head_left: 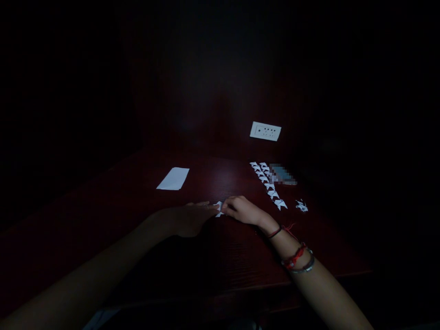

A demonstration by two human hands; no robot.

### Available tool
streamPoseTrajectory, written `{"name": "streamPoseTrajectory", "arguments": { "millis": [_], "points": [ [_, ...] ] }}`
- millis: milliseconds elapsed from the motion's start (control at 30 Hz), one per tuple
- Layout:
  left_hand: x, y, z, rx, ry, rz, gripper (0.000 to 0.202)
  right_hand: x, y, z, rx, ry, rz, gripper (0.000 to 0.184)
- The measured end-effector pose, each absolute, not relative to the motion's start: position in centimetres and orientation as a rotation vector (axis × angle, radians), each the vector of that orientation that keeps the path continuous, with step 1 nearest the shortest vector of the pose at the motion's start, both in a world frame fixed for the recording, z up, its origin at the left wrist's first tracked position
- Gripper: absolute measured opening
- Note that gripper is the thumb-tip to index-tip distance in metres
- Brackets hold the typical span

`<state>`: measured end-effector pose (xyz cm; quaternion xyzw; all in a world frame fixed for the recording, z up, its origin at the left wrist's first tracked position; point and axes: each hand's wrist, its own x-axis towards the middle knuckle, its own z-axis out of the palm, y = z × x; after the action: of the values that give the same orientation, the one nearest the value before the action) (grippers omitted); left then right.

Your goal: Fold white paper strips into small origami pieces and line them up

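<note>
A small folded piece of white paper lies on the dark red table between my two hands. My left hand stretches out low over the tabletop, fingers extended, with a fingertip on the paper's left side. From the right, my right hand closes its curled fingers on the paper's other edge. Several similar folded white paper pieces stand in two slanting rows to the right. A flat stack of white paper is at the left, beyond my left hand.
A blurred-out flat device lies beside the paper rows. Nearer on the right is a small crumpled-looking cluster of white paper. A white socket panel is on the back wall. The table's front edge runs below my hands; surroundings are very dark.
</note>
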<state>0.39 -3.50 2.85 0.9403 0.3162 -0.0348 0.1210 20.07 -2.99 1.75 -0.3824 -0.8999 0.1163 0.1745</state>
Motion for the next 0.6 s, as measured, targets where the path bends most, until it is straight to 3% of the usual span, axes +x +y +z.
{"name": "streamPoseTrajectory", "arguments": {
  "millis": [400, 600],
  "points": [
    [0.5, -4.2, 4.4, 2.641, 0.977, -0.228, 0.055, 19.7, -2.4, 1.1, -1.177, -2.444, 0.473, 0.008],
    [-0.1, -3.6, 3.4, 2.680, 0.981, -0.222, 0.053, 20.6, -2.6, 1.2, -1.143, -2.435, 0.598, 0.016]
  ]
}}
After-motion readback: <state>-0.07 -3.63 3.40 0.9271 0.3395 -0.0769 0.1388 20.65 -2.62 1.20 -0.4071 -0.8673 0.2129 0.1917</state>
